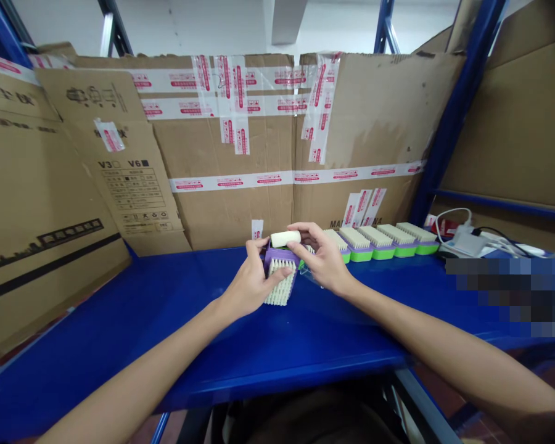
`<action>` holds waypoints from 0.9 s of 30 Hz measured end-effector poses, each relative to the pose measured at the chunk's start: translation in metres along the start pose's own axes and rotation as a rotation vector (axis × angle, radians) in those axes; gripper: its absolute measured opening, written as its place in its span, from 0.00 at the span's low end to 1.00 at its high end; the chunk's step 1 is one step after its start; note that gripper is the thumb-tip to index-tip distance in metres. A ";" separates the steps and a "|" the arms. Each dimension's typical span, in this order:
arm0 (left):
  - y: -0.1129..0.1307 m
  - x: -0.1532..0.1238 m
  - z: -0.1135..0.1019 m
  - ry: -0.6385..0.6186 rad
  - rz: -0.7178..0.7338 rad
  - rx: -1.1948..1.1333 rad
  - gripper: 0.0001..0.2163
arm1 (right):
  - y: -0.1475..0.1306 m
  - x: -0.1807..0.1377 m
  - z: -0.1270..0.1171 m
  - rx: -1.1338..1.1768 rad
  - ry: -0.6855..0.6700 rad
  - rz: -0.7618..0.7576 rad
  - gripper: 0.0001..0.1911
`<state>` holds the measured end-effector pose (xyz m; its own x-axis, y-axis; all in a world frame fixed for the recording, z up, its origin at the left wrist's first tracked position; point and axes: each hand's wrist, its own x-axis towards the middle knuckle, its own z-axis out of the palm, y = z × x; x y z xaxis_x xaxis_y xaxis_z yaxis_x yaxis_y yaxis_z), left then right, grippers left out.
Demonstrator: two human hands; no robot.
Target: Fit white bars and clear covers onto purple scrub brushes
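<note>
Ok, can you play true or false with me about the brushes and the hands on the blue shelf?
1. Both hands hold one purple brush. True: the left hand and the right hand are both on it.
2. The shelf is red. False: it is blue.
3. A row of brushes lies to the right of the hands. True.
4. The row's brushes lie bristles down. False: their bristles face up.
5. Taped cardboard boxes stand behind the hands. True.
6. The white piece lies alone on the shelf. False: the right hand's fingers hold it on the purple brush.
</note>
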<state>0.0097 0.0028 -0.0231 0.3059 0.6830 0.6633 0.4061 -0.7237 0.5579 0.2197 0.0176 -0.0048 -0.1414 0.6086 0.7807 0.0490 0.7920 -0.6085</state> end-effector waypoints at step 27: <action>0.026 0.010 -0.021 0.123 0.188 -0.034 0.11 | -0.016 -0.007 0.006 0.046 -0.158 -0.033 0.15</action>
<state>0.0055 -0.0115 0.0080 0.2652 0.5202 0.8118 0.3225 -0.8413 0.4338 0.2141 0.0007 -0.0014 -0.2963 0.5646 0.7703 -0.0029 0.8060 -0.5919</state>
